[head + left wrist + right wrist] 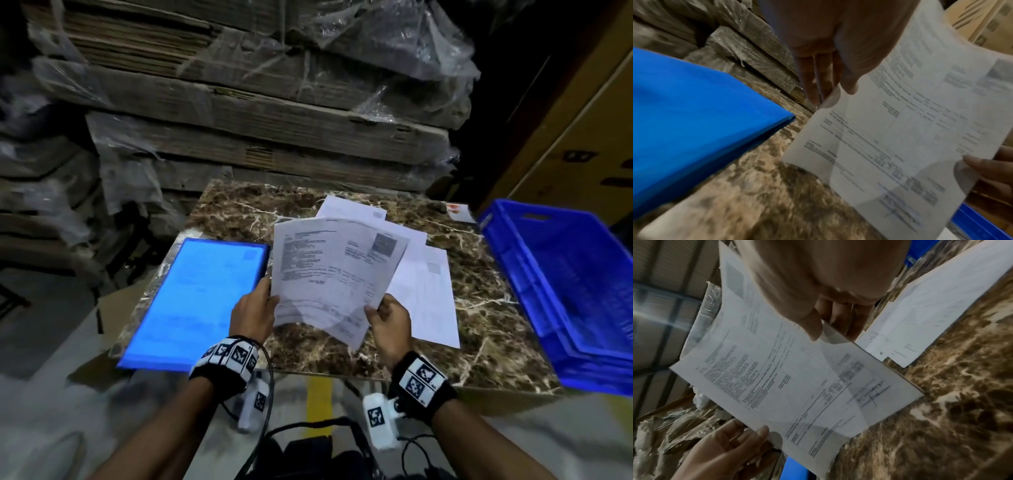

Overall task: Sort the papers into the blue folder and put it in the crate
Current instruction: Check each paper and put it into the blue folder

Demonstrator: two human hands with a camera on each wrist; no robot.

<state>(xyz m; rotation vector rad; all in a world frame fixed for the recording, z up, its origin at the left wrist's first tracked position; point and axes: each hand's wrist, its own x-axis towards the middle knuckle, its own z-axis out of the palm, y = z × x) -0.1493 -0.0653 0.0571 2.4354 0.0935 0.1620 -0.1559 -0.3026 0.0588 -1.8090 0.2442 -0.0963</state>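
Now squaring up two printed sheets (334, 274) above the table (479, 291).
Left hand (251, 317) and right hand (390, 322) each pinch a bottom corner, fanned for sorting; blue folder (202, 301) lies shut beside my left, crate (565, 284) waits right.

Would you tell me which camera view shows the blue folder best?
The head view: the whole blue folder lies closed on the marble table. The left wrist view shows its cover and one corner; the right wrist view shows only a blue sliver.
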